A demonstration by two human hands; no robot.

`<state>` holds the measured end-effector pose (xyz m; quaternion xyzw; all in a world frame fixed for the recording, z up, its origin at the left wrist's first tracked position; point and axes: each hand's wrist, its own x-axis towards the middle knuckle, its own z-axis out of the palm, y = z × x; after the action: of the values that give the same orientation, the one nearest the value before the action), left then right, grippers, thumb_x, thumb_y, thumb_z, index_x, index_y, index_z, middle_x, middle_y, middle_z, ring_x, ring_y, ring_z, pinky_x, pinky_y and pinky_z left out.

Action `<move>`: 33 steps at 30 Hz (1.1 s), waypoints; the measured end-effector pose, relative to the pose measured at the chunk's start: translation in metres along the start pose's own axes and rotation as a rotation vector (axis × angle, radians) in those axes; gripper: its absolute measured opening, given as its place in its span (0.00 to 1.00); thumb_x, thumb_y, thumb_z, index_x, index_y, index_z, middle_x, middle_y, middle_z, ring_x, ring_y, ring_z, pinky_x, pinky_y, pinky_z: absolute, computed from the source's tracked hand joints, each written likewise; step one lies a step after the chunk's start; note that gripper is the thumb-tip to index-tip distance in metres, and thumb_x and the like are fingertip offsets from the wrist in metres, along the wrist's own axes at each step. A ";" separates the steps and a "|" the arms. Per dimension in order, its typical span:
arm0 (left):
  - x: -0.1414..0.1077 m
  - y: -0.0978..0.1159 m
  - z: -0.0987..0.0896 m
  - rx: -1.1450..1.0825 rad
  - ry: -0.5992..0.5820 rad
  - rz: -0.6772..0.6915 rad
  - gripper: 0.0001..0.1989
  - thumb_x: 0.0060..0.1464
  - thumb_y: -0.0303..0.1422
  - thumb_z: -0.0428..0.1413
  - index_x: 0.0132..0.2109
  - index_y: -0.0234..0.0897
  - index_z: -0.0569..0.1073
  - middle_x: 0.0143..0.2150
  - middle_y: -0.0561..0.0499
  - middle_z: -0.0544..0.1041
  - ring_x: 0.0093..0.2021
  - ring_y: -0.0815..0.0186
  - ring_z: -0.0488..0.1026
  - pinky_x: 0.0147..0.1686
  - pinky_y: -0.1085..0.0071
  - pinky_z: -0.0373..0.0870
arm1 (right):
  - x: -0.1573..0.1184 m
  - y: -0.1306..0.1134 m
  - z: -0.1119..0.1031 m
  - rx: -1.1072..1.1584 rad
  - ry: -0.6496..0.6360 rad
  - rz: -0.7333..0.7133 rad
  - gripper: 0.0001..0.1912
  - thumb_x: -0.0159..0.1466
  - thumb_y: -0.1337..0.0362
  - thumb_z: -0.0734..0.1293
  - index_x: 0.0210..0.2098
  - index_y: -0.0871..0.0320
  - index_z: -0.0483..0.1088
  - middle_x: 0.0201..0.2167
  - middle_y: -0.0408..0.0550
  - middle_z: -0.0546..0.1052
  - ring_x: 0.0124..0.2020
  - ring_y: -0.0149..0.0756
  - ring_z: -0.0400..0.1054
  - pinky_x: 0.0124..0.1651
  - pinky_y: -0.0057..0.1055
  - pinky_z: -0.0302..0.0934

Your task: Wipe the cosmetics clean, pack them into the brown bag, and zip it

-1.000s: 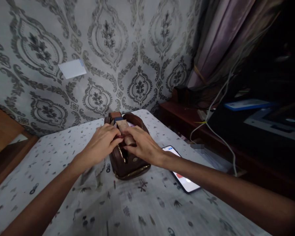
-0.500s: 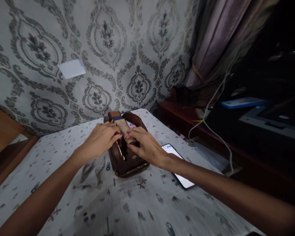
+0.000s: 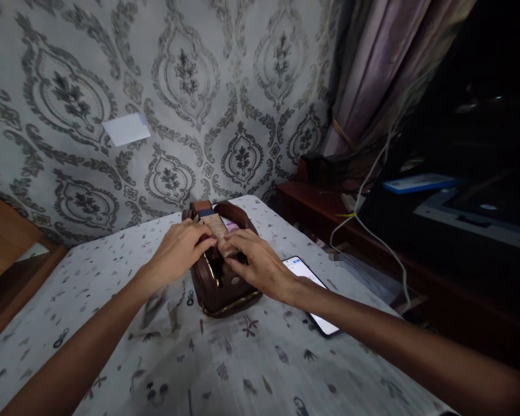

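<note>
Finds brown bag (image 3: 225, 297) near twelve-o'clock edge of sheet (image 3: 242, 375), left hand (image 3: 179, 245) at nine, right hand (image 3: 260, 263) at three, both curled at beige item (image 3: 215, 225), hold unclear, phone (image 3: 300, 268) at four, moving room toward six.

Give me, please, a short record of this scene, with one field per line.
Left hand: curled at the opening of the brown bag
Right hand: fingers against the beige item
Bag: gold-toothed zip, resting on the patterned sheet
Phone: screen lit, right of the bag, partly hidden by the right forearm
Background: patterned wall bearing a white card
</note>
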<state>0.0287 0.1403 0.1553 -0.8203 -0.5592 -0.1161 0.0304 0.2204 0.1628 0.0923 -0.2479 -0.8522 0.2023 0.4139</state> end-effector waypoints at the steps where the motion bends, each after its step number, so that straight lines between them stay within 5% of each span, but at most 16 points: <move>1: 0.000 0.001 -0.001 -0.009 -0.007 0.001 0.11 0.63 0.35 0.51 0.39 0.39 0.78 0.38 0.47 0.80 0.43 0.55 0.73 0.44 0.61 0.68 | 0.000 -0.001 0.000 0.007 0.003 0.001 0.11 0.58 0.78 0.65 0.35 0.57 0.69 0.39 0.49 0.76 0.47 0.42 0.66 0.51 0.39 0.62; 9: -0.011 -0.020 -0.006 -0.246 0.267 -0.077 0.17 0.65 0.40 0.45 0.50 0.40 0.73 0.49 0.45 0.77 0.52 0.57 0.71 0.53 0.58 0.67 | -0.003 0.000 -0.002 0.015 0.039 -0.014 0.09 0.60 0.76 0.65 0.33 0.55 0.69 0.38 0.49 0.76 0.47 0.43 0.68 0.50 0.39 0.63; 16: -0.007 -0.043 0.037 -0.628 0.376 -0.361 0.26 0.66 0.47 0.42 0.65 0.41 0.60 0.70 0.43 0.60 0.70 0.59 0.57 0.68 0.55 0.54 | 0.002 0.020 -0.010 -0.122 0.206 0.074 0.14 0.68 0.64 0.61 0.51 0.57 0.71 0.59 0.60 0.67 0.63 0.51 0.58 0.63 0.53 0.55; 21: 0.001 -0.032 0.063 -0.721 0.423 -0.397 0.30 0.67 0.50 0.38 0.67 0.40 0.58 0.72 0.43 0.55 0.73 0.61 0.50 0.71 0.56 0.43 | 0.009 0.032 -0.002 -0.208 0.092 0.119 0.18 0.70 0.63 0.57 0.55 0.57 0.72 0.64 0.59 0.62 0.68 0.53 0.50 0.66 0.56 0.50; 27: 0.005 -0.032 0.073 -0.678 0.485 -0.384 0.29 0.68 0.49 0.36 0.64 0.39 0.63 0.71 0.43 0.58 0.73 0.62 0.49 0.71 0.56 0.43 | 0.013 0.018 -0.002 -0.279 -0.072 0.037 0.21 0.67 0.64 0.62 0.59 0.54 0.69 0.70 0.59 0.54 0.71 0.57 0.40 0.66 0.60 0.44; 33: 0.009 -0.035 0.078 -0.672 0.525 -0.383 0.29 0.67 0.49 0.38 0.62 0.36 0.66 0.69 0.41 0.61 0.72 0.59 0.51 0.71 0.55 0.43 | 0.033 0.006 -0.004 -0.291 -0.149 -0.006 0.14 0.63 0.60 0.71 0.47 0.56 0.76 0.64 0.57 0.63 0.69 0.56 0.45 0.66 0.56 0.46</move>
<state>0.0112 0.1755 0.0783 -0.6095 -0.6055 -0.4978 -0.1186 0.2071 0.1874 0.1115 -0.2871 -0.9016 0.0936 0.3097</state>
